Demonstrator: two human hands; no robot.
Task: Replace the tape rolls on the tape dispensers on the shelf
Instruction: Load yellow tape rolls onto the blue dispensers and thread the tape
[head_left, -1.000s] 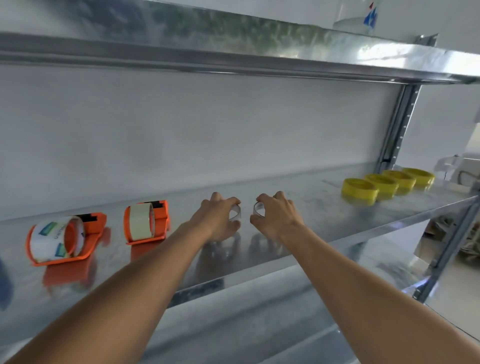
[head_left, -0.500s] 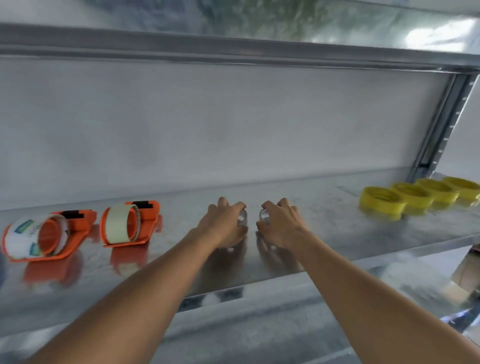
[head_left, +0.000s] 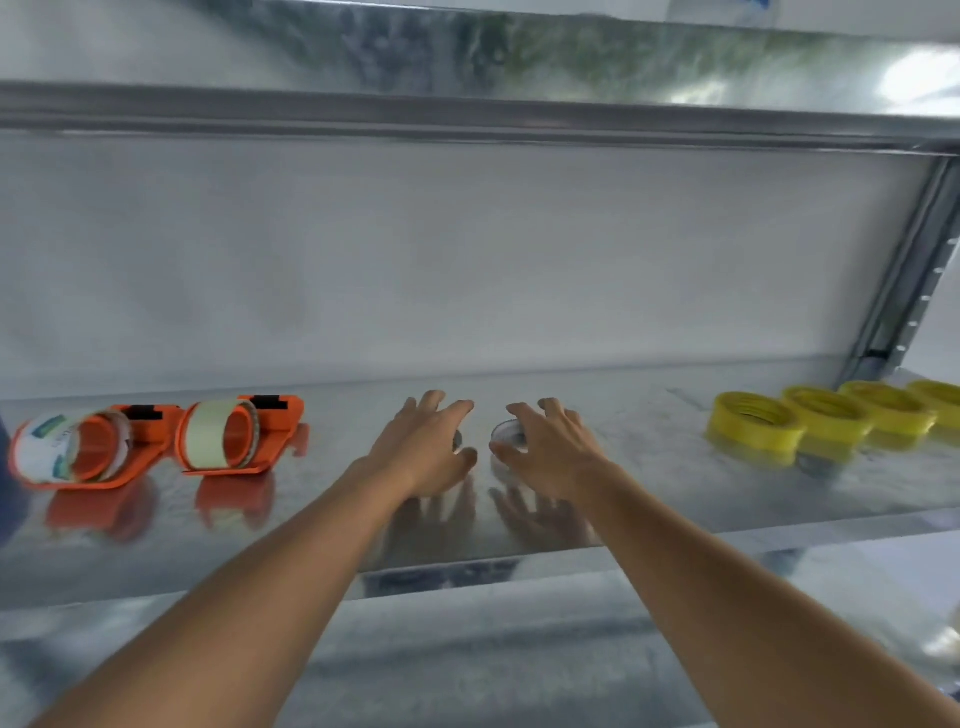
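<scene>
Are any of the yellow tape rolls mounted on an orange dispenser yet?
No, the yellow tape rolls lie flat at the shelf's right end, far from both orange dispensers.

I see both forearms bare, reaching up from lower corners to mid-frame. Left hand (head_left: 423, 451) palm down, fingers spread & loosely curled. Right hand (head_left: 551, 451) just beside it, same pose, thumbs facing inward, hands not touching each other.

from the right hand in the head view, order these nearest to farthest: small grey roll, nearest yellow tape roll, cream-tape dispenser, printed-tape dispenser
1. small grey roll, at the right hand fingertips
2. nearest yellow tape roll, to its right
3. cream-tape dispenser, left, beyond the left hand
4. printed-tape dispenser, far left of the shelf
</scene>
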